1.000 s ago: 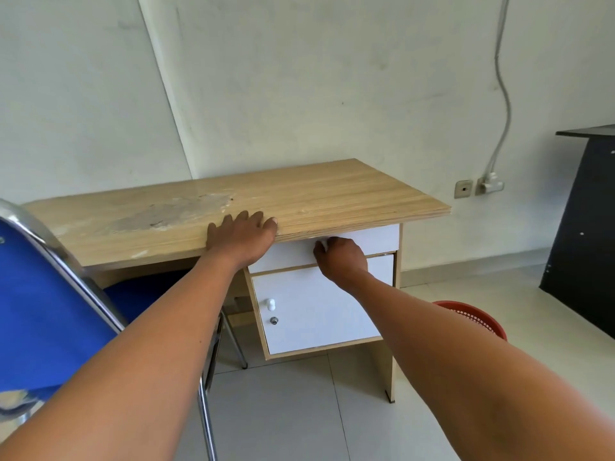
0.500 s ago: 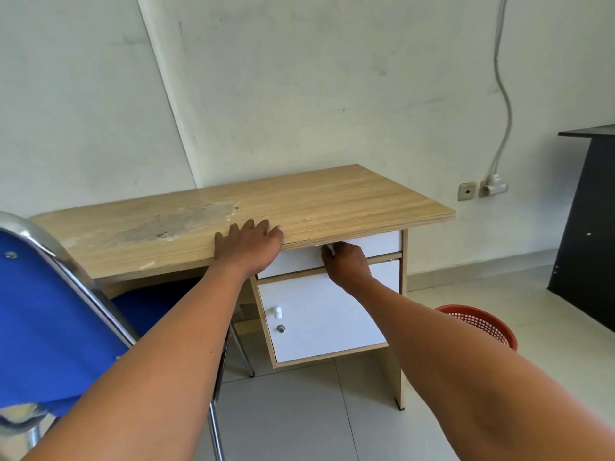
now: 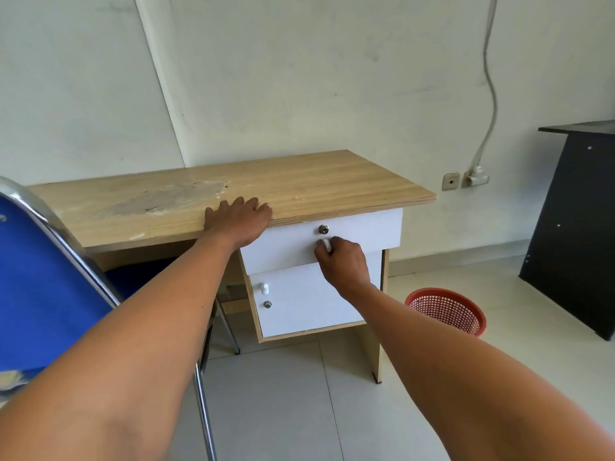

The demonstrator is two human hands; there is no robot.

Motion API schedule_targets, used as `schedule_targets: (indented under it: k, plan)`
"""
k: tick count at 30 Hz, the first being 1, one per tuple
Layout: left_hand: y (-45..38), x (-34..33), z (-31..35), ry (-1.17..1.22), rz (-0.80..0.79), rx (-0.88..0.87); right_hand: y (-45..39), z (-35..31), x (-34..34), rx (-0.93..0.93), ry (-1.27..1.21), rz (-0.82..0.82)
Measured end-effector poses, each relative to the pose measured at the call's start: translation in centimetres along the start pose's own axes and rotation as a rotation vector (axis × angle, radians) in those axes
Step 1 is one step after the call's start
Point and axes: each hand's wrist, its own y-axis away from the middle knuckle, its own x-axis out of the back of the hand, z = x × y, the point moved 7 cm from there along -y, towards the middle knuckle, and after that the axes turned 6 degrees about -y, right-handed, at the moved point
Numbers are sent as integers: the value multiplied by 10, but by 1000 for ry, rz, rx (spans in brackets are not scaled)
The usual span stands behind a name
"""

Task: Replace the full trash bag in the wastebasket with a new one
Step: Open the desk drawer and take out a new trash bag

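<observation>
**Wastebasket waits while the drawer is worked**

Wastebasket [image 3: 447, 311], red plastic mesh, stands on the floor at about 4 o'clock from the desk [image 3: 233, 191], just beside its side panel; no bag shows in the visible part. It looks light and slightly flexible, best held by the stiffer rim. Right hand [image 3: 344, 261] has its fingers closed on the white drawer knob [image 3: 327, 245]. Left hand [image 3: 238, 219] lies flat, fingers spread, on the desk edge.

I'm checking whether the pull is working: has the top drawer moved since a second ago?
Yes. The top drawer has slid out toward the person, its front now past the desktop edge, pulled by the right hand.
</observation>
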Motion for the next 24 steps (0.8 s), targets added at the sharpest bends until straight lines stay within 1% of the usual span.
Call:
schedule_targets:
  k: [2, 7, 12, 14, 15, 16, 17, 19, 20, 21, 22, 24]
  plan:
    - [3, 1, 1, 6, -33, -11, 9, -2, 5, 2, 4, -3]
    - [8, 4, -2, 123, -105, -59, 28, -6, 16, 7, 19, 5]
    - [12, 6, 2, 143, -100, -69, 50, -5, 19, 35, 39, 3]
    - [12, 8, 2, 274, -79, -74, 60, -3, 19, 47, 41, 15]
    - [12, 11, 5, 376, -37, -93, 64, -3, 20, 47, 37, 23]
    - [14, 15, 8, 454, 39, -121, 67, -2, 21, 43, 31, 29]
    - [20, 22, 14, 465, 162, -174, 70, -1, 22, 40, 28, 33]
    - [39, 40, 33, 329, 432, -333, 74, -1, 23, 45, 37, 37]
    - [48, 44, 46, 302, 477, -407, 76, -1, 23, 50, 39, 40]
    - [55, 43, 60, 311, 433, -463, 79, -1, 24, 55, 36, 45]
    - [58, 38, 72, 319, 334, -491, 81, 0, 25, 57, 31, 50]
    - [57, 23, 92, 289, 102, -461, 84, 0, 27, 59, 24, 56]
